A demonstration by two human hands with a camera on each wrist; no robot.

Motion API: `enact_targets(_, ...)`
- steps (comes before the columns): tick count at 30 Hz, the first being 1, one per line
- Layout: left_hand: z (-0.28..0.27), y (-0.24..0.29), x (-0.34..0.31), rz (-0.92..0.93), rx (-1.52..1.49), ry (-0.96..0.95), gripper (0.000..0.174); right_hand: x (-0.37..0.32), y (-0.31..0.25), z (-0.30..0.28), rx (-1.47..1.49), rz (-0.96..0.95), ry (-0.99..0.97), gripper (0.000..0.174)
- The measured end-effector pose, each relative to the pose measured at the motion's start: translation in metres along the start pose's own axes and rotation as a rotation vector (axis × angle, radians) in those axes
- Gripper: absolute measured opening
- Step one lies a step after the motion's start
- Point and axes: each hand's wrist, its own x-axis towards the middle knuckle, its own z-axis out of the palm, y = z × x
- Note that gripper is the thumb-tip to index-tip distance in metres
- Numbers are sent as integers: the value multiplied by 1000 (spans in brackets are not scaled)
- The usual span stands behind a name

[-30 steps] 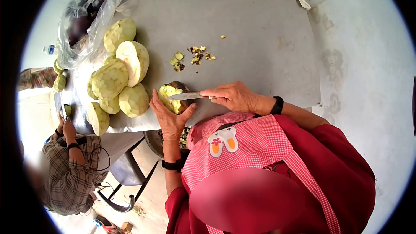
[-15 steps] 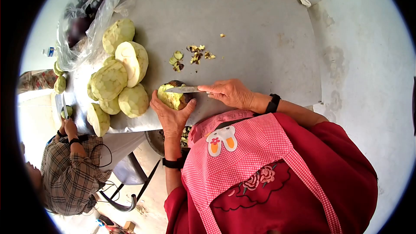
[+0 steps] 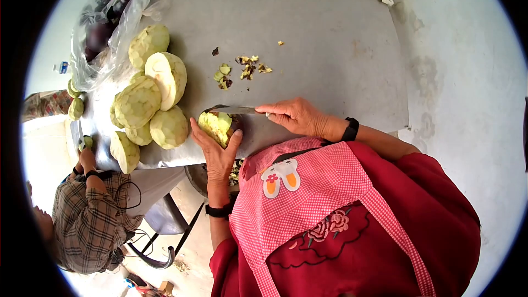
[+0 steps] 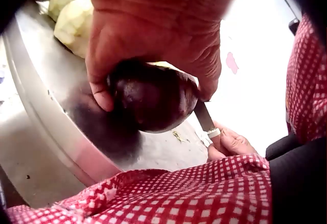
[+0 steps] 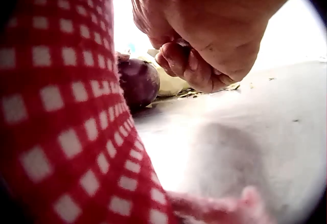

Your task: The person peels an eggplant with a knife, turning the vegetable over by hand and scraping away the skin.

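Observation:
A round purple eggplant (image 3: 215, 127) rests near the table's edge, its pale flesh bare on the upper face. My left hand (image 3: 218, 157) grips it, fingers along one side and thumb on the other. In the left wrist view its lower part (image 4: 153, 101) still has glossy dark skin. My right hand (image 3: 300, 116) holds a knife (image 3: 234, 110) by the handle, with the blade across the eggplant's far edge. The right wrist view shows that hand's fingers curled, hiding most of the handle. Several peeled eggplants (image 3: 137, 102) are heaped left of my left hand.
Peel scraps (image 3: 247, 66) lie on the grey table (image 3: 330, 49) beyond the eggplant. A clear plastic bag (image 3: 129, 27) of dark eggplants stands at the far left. Another person (image 3: 91, 209) works with a knife at the left. Below the edge is a basin (image 3: 196, 179) with peelings.
The knife has shifted from the middle of the eggplant to its far edge. A dark peel scrap has appeared on the table beyond. My left hand still holds the eggplant.

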Motion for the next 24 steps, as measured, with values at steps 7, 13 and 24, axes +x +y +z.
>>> enact_targets(7,-4,9,4,25,201,4,114,-1,-17,0,-21,-12,-136,33)
enact_targets(13,0,11,3,-15,243,58,113,-1,-11,4,-45,-34,-112,34)
enact_targets(24,11,-1,3,24,213,130,110,-4,12,10,-136,87,7,36)
